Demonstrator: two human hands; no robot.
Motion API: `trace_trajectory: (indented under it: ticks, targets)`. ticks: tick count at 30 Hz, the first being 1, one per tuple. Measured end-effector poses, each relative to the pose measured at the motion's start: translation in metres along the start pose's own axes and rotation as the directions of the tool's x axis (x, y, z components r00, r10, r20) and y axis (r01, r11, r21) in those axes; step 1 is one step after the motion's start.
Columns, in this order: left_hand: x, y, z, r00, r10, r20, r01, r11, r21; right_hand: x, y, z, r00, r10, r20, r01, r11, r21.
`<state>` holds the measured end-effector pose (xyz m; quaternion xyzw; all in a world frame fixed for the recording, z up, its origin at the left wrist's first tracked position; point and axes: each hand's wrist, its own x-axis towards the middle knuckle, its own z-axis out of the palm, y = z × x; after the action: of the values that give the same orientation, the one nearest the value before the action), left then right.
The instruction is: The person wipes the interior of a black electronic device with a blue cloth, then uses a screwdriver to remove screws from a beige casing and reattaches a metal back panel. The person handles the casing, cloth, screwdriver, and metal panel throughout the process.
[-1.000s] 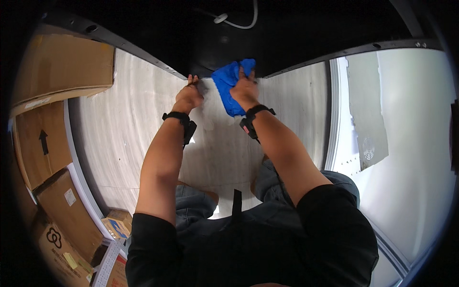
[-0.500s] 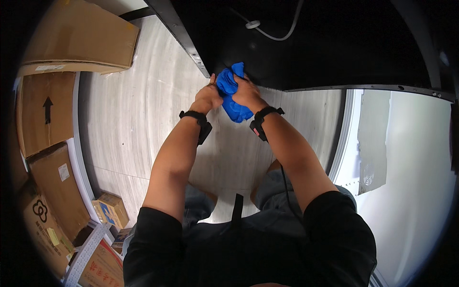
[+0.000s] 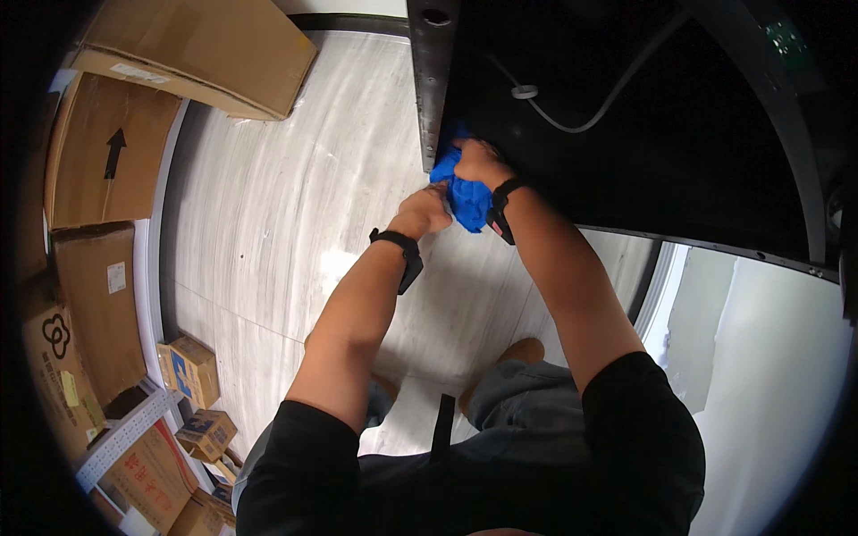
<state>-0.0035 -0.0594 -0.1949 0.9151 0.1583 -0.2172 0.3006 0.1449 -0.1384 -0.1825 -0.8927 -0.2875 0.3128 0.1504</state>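
A crumpled blue cloth (image 3: 470, 204) is bunched at the near left corner of a large black panel (image 3: 572, 170) with a raised metal edge (image 3: 431, 98). My right hand (image 3: 483, 164) is closed on the upper part of the cloth, against the panel just inside that corner. Lower and to the left, my left hand (image 3: 424, 213) is curled in at the cloth's left side, its fingertips partly hidden against the fabric. Part of the cloth reaches up into shadow beside the metal edge. Both wrists wear black straps with small dark modules.
Cardboard boxes (image 3: 116, 152) stand along the left, with smaller cartons (image 3: 189, 371) lower down by a white perforated shelf post (image 3: 125, 438). A thin cable (image 3: 617, 94) with a round white piece (image 3: 525, 91) lies across the panel. Pale wood-look floor (image 3: 295, 196) stretches below; a white surface (image 3: 760, 357) is at right.
My view has shifted, so the panel's corner sits farther right. My right hand has moved inside the metal edge with the cloth, and my left hand has dropped lower, away from the corner.
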Motion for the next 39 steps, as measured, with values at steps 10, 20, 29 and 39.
trace_trajectory:
  ticks: [10, 20, 29, 39]
  targets:
    - [0.000, 0.017, -0.019, 0.970, -0.129, 0.204, 0.106, 0.987, 0.121, -0.021, -0.013, 0.000, 0.995, -0.104, -0.012, 0.093, 0.933, -0.348]
    - [-0.006, 0.030, -0.025, 0.975, -0.143, 0.171, 0.124, 0.985, 0.119, 0.052, 0.005, -0.002, 0.992, 0.125, 0.013, -0.104, 0.875, -0.472]
    - [-0.006, 0.028, -0.025, 0.968, -0.162, 0.191, 0.133, 0.978, 0.159, -0.055, -0.006, 0.006, 0.997, 0.065, 0.030, -0.057, 0.971, -0.233]
    - [0.004, 0.018, -0.019, 0.964, -0.165, 0.207, 0.126, 0.974, 0.190, -0.073, 0.057, -0.010, 0.897, 0.370, -0.243, -0.374, 0.927, 0.032]
